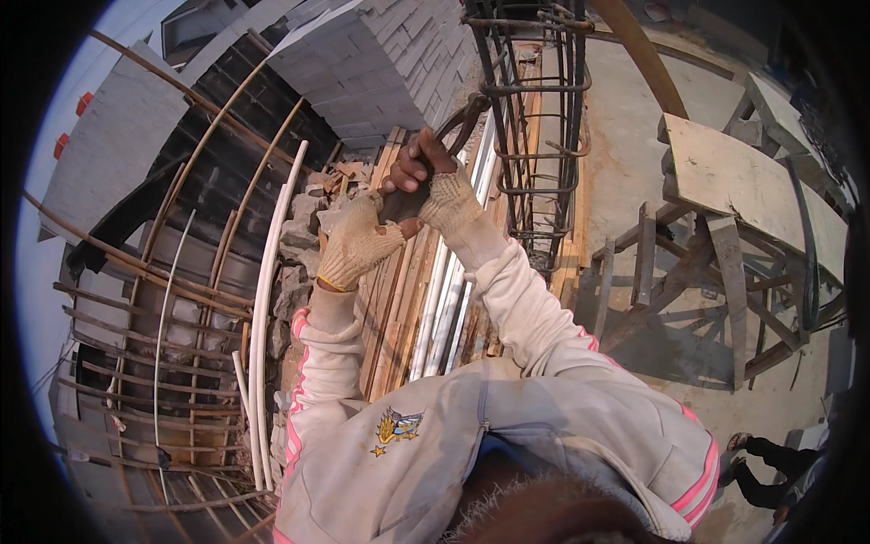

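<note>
One dark metal tool (472, 111), long axis slanting up-right toward the rebar cage (535, 89), projecting beyond my right hand (421, 170), fingers curled round it; my left hand (356, 243) below, grip I cannot tell.

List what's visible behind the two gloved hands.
Behind the left hand and right hand: long timber boards, white pipes and, toward the left, broken masonry. Whatever lies directly behind the gloves and the dark pincer-like tool is covered.
</note>
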A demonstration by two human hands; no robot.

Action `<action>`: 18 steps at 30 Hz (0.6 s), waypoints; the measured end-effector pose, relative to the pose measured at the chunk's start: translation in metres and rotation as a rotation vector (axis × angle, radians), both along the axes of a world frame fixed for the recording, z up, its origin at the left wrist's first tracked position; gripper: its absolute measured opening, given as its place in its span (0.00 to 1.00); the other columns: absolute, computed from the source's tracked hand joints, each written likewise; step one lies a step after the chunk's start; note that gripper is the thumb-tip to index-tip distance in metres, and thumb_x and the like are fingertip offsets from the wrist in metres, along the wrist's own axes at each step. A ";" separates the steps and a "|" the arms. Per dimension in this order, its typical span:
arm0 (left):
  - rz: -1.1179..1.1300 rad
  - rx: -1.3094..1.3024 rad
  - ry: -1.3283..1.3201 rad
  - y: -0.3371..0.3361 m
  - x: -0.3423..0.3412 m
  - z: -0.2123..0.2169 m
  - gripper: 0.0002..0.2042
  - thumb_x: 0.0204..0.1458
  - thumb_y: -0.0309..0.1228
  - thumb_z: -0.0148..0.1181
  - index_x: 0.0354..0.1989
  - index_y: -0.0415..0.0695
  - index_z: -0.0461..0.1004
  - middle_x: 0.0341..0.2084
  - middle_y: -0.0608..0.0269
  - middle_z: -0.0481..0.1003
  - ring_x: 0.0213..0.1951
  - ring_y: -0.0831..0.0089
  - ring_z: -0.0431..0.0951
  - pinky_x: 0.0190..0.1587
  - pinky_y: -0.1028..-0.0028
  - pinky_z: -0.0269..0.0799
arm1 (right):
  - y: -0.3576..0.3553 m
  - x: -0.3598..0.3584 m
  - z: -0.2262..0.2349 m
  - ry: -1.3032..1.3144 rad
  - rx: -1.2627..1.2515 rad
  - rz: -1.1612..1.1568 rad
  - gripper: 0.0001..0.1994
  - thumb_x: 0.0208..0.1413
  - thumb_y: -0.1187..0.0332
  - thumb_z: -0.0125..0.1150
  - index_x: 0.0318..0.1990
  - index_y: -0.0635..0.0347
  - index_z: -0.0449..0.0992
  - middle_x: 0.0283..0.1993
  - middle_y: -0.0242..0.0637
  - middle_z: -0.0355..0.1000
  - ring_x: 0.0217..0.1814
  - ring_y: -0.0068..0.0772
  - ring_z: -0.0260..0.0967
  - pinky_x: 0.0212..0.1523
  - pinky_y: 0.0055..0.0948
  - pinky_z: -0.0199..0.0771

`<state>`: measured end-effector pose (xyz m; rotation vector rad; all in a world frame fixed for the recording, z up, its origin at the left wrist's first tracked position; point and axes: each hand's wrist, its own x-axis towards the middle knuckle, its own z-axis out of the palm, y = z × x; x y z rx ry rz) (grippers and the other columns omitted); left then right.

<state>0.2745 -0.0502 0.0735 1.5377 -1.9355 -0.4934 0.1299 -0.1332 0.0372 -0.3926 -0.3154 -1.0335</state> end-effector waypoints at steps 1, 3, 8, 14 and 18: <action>-0.034 0.035 0.025 -0.002 0.001 0.004 0.22 0.49 0.41 0.71 0.43 0.33 0.77 0.28 0.49 0.81 0.34 0.62 0.83 0.37 0.64 0.76 | -0.006 0.000 -0.005 0.001 -0.060 -0.011 0.19 0.60 0.50 0.70 0.31 0.53 0.72 0.21 0.27 0.60 0.28 0.29 0.66 0.42 0.38 0.75; 0.008 0.279 0.091 -0.002 -0.012 -0.001 0.23 0.49 0.42 0.69 0.44 0.33 0.77 0.27 0.49 0.81 0.31 0.59 0.82 0.36 0.62 0.76 | -0.017 -0.003 -0.021 0.000 -0.174 -0.038 0.18 0.61 0.51 0.70 0.32 0.53 0.73 0.22 0.27 0.61 0.30 0.32 0.69 0.39 0.39 0.78; 0.299 -0.091 -0.649 -0.005 -0.032 -0.038 0.26 0.51 0.37 0.63 0.58 0.40 0.71 0.34 0.48 0.79 0.38 0.47 0.82 0.39 0.52 0.77 | 0.009 -0.008 -0.005 0.339 0.037 -0.348 0.21 0.58 0.50 0.72 0.48 0.53 0.73 0.33 0.31 0.71 0.39 0.34 0.74 0.30 0.35 0.82; 0.451 -0.287 -0.307 -0.017 -0.040 -0.092 0.29 0.51 0.34 0.64 0.63 0.42 0.67 0.43 0.43 0.76 0.46 0.46 0.80 0.44 0.53 0.77 | 0.006 0.011 0.002 0.598 0.304 -0.611 0.20 0.60 0.50 0.70 0.42 0.58 0.76 0.25 0.30 0.68 0.29 0.28 0.69 0.30 0.29 0.70; 0.109 -0.425 0.281 0.013 -0.047 -0.085 0.32 0.54 0.41 0.63 0.66 0.41 0.63 0.53 0.48 0.73 0.53 0.57 0.76 0.58 0.58 0.71 | -0.007 -0.014 -0.022 0.244 -0.026 -0.229 0.18 0.67 0.51 0.61 0.41 0.60 0.76 0.21 0.28 0.65 0.24 0.27 0.65 0.33 0.34 0.70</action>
